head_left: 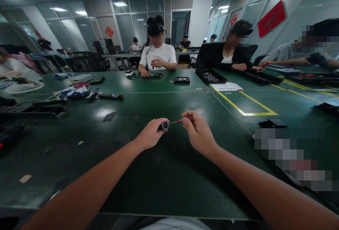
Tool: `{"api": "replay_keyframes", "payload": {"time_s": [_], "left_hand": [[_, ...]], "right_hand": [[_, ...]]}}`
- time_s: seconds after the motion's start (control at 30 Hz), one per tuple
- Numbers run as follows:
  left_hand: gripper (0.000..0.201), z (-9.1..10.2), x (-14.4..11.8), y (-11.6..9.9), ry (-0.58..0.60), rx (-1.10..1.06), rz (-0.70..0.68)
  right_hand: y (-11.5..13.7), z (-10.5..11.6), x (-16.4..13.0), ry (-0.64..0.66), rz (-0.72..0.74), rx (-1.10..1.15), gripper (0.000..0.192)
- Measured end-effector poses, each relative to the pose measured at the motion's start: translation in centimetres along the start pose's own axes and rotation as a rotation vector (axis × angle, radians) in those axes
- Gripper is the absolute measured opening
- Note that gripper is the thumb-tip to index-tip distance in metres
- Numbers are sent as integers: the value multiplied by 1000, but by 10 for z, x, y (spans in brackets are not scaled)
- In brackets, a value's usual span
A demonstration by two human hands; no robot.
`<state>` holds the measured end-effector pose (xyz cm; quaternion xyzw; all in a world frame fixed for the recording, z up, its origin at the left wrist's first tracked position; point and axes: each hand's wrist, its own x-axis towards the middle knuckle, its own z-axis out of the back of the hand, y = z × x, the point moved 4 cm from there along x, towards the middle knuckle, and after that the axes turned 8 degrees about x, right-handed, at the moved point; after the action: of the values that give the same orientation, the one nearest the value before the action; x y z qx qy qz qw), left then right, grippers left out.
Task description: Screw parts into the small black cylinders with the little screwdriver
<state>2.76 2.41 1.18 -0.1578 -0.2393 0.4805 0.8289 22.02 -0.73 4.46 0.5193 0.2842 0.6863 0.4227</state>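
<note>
My left hand [151, 134] is closed around a small black cylindrical part [165, 125], its round end with a pale ring turned toward me. What the part is, I cannot make out. In my right hand [199, 133], thumb and fingertips pinch a thin screwdriver [179, 121] with a red section near the fingers. Its metal shaft runs left to the side of the cylinder, and the tip seems to meet it near my left fingers. Both hands are just above the green table [169, 184].
Toward the left lie a dark pen-like tool [109, 96], red-handled scissors [81, 84] and black trays [34, 112]. Across the table, a person in white [158, 55] handles small parts. A black tray [211, 76], a paper sheet [227, 87] and yellow tape [259, 114] lie to the right.
</note>
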Motion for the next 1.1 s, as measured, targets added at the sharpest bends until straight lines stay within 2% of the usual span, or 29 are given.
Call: {"api": "replay_keyframes", "payload": {"time_s": [0.2, 0.4, 0.63, 0.87, 1.1], "left_hand": [[33, 0, 0, 1, -14, 26, -22], [35, 0, -1, 3, -20, 7, -12], [38, 2, -1, -1, -27, 16, 2], [36, 3, -2, 1, -59, 4, 22], [34, 6, -2, -5, -42, -6, 9]], "right_hand": [[7, -1, 0, 48, 15, -70, 29], [14, -1, -1, 51, 89, -114, 17], [19, -3, -1, 99, 91, -233, 24], [16, -3, -2, 23, 138, -168, 18], [22, 0, -3, 54, 138, -212, 23]]}}
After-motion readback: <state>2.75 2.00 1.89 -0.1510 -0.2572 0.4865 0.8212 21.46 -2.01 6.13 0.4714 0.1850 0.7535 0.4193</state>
